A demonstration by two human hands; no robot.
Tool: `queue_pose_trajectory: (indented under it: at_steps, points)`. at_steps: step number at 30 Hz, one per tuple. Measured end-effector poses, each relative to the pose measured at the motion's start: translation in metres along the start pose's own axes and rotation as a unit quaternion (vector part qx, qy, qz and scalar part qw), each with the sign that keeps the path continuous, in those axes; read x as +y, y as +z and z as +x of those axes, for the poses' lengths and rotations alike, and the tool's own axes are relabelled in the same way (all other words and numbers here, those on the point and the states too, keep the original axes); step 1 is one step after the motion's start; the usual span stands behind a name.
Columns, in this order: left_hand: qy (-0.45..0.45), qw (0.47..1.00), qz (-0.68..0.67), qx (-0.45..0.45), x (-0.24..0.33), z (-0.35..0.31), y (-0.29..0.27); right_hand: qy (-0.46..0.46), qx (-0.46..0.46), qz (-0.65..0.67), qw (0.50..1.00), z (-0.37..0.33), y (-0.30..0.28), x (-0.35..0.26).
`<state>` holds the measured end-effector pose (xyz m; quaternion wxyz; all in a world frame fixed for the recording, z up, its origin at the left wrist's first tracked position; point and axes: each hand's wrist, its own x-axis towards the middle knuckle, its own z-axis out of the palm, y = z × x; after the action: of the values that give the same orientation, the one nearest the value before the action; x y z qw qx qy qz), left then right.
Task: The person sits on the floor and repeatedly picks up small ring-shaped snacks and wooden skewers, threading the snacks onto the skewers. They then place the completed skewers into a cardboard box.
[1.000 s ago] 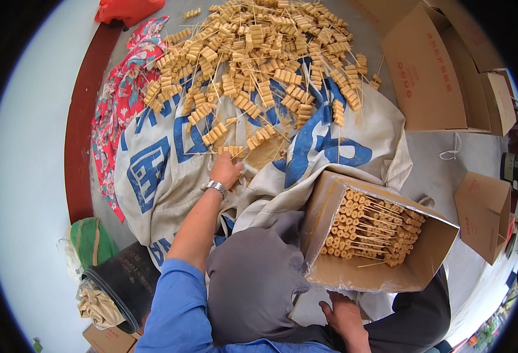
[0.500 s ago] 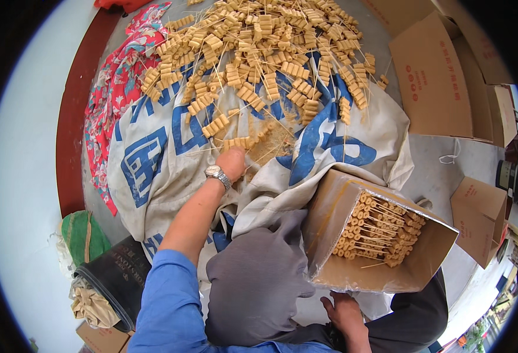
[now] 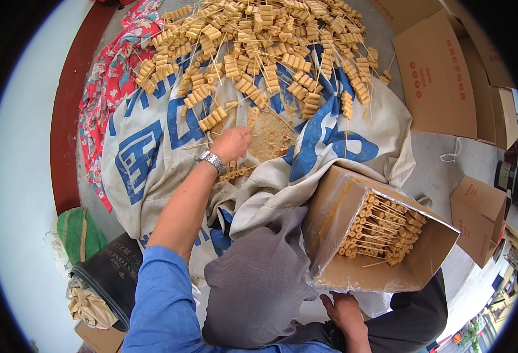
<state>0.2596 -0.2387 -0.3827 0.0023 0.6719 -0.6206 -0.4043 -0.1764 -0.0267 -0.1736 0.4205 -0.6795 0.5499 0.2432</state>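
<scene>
My left hand [image 3: 233, 145], with a metal watch on the wrist, is above the crumb-strewn cloth [image 3: 273, 132]. Its fingers curl downward and are partly hidden, so any grip is unclear. Just beyond the fingertips is a skewer [image 3: 253, 117] of tan, ring-shaped food pieces. Several more skewers [image 3: 233, 174] lie beside the wrist, partly covered by it. My right hand [image 3: 345, 310] rests by the lower edge of a cardboard box [image 3: 329, 220], thumb apart and some fingertips hidden. The plastic-lined box tips toward me, with rows of skewers [image 3: 382, 226] stacked inside, sticks inward.
A big heap of skewers [image 3: 259, 35] spreads over the far end of the white-and-blue cloth. Open cartons [image 3: 435, 82] stand at the far right, with a smaller carton [image 3: 478, 215] below. A black bucket [image 3: 109, 276] and red floral fabric [image 3: 109, 94] are at the left.
My left hand has moved slightly away from me. Skewers that were beyond its fingers now lie on the near side, beside the wrist. My right hand and the box have stayed put.
</scene>
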Motion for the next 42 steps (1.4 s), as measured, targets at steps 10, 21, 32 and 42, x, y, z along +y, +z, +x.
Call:
queue_pose_trajectory:
  at_steps: [10, 21, 32, 42]
  points:
    - [-0.086, 0.977, -0.194, -0.017, 0.033, -0.047, 0.103, 0.007, 0.023, 0.01, 1.0, -0.003, 0.001, 0.001]
    - [-0.078, 0.81, -0.58, -0.029, 0.051, -0.177, -0.01, 0.003, 0.011, 0.041, 0.999, -0.001, 0.0, -0.006]
    - [-0.073, 0.985, -0.142, 0.065, 0.004, -0.161, 0.023, 0.025, -0.014, 0.046, 0.999, 0.001, 0.006, 0.002]
    - [-0.228, 0.822, -0.508, 0.118, -0.009, -0.176, 0.088, 0.02, -0.005, 0.018, 1.0, 0.001, 0.003, -0.002]
